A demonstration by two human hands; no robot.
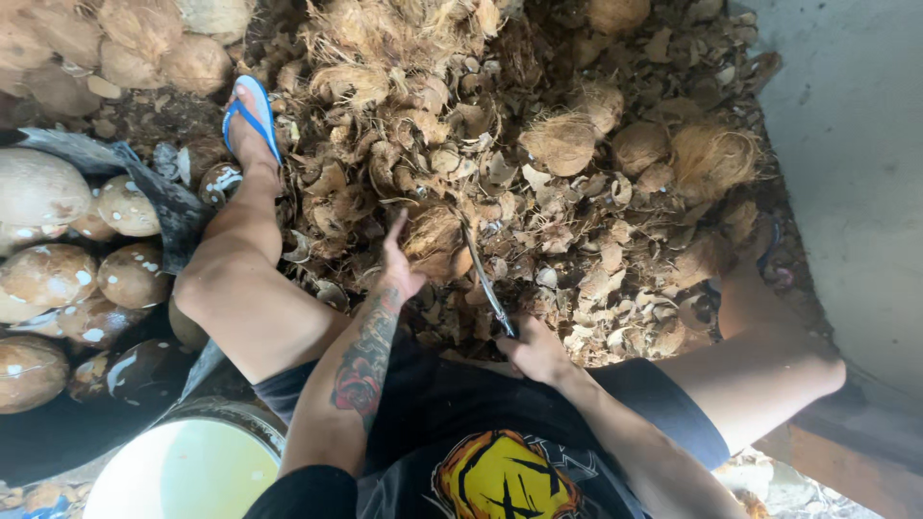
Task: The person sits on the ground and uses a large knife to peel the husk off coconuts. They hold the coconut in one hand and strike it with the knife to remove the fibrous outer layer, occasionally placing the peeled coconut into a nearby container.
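Left hand (399,261): fingers spread, pressed on the husked coconut (437,242), steadying rather than gripping it.
Right hand (538,351): closed on the blade (481,274) handle.
Blade axis: runs up-left from right hand to the coconut's right flank.
Nearer hand: left.

- Left hand (399,264): extended forward, fingers pointing away from the body, palm down; forearm tattooed.
- Right hand (536,351): closed in a fist-type grip, held close to the torso.
- Both forearms angle inward between the spread, bent knees.
- Left leg extended forward.
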